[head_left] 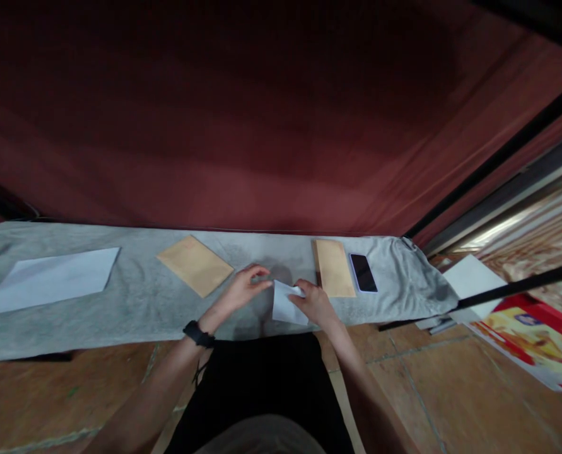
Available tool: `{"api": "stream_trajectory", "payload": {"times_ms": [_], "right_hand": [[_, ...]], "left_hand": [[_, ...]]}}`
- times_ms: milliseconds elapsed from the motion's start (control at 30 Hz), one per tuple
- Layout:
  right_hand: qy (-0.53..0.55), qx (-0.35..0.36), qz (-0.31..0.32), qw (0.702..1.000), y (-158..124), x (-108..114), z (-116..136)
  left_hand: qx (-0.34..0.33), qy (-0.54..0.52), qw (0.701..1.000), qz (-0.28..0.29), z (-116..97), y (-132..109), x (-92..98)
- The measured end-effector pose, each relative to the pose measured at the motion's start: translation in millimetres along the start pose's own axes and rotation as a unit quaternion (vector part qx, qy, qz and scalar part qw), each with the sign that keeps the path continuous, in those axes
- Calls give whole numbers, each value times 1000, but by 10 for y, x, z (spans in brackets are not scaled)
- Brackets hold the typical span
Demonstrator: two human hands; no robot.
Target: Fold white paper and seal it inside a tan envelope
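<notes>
My right hand grips a folded white paper near the middle of the cloth-covered table. Just left of that paper is my left hand, its thumb and fingers apart and nothing held between them; its fingertips come close to the paper's upper left corner. A brown envelope lies tilted on the cloth to the left. More brown envelopes, seemingly stacked, lie right of my right hand. Beside them rests a phone with a dark screen.
A large white sheet lies at the table's left. Behind the table hangs a dark red cloth. Black metal bars frame the right side, where a colorful box and a white board stand beyond the table's end.
</notes>
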State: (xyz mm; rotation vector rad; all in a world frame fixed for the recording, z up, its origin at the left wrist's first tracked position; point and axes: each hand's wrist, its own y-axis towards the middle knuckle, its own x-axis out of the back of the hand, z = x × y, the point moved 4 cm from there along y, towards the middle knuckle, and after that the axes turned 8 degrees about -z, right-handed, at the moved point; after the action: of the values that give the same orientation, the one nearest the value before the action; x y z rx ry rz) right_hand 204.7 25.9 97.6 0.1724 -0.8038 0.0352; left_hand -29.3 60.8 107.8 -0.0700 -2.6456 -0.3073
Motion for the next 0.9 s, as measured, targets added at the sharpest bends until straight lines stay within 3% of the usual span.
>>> {"api": "stream_trajectory", "payload": {"times_ms": [67,133,233,300,367,467,567,700,767,833,900], "right_hand": [[145,-59,-22,987,-31,-20,-60],[295,-138,-55,944,-107,-100,-176],[435,-267,-120,851,-294,-276,-404],[454,-328,-132,818,-437,-380,-537],[437,-342,-111,825,-551,-430,-623],[396,-307,-48,864,-656,-416,-664],[387,-294,-8,874,-703,-364,-647],[434,-321,-89,837,-678,-287,-607],[441,-320,-118,830,-648,-279,-571],[429,-312,-122,839,-628,-287,-535],[408,-310,-109,852,-631,-307,-506]], "left_hand": [[12,145,985,-95,269,-102,306],[42,278,951,-129,554,-264,514],[40,375,923,-78,828,-492,591],[20,396,917,-52,883,-561,577],[8,393,919,-42,881,-550,566],[2,371,928,-34,828,-480,531],[4,343,939,-28,687,-515,354],[0,283,959,30,379,-716,-137],[-10,261,964,50,267,-756,-295],[-42,261,963,47,235,-712,-292],[-56,274,958,68,315,-611,-175]]}}
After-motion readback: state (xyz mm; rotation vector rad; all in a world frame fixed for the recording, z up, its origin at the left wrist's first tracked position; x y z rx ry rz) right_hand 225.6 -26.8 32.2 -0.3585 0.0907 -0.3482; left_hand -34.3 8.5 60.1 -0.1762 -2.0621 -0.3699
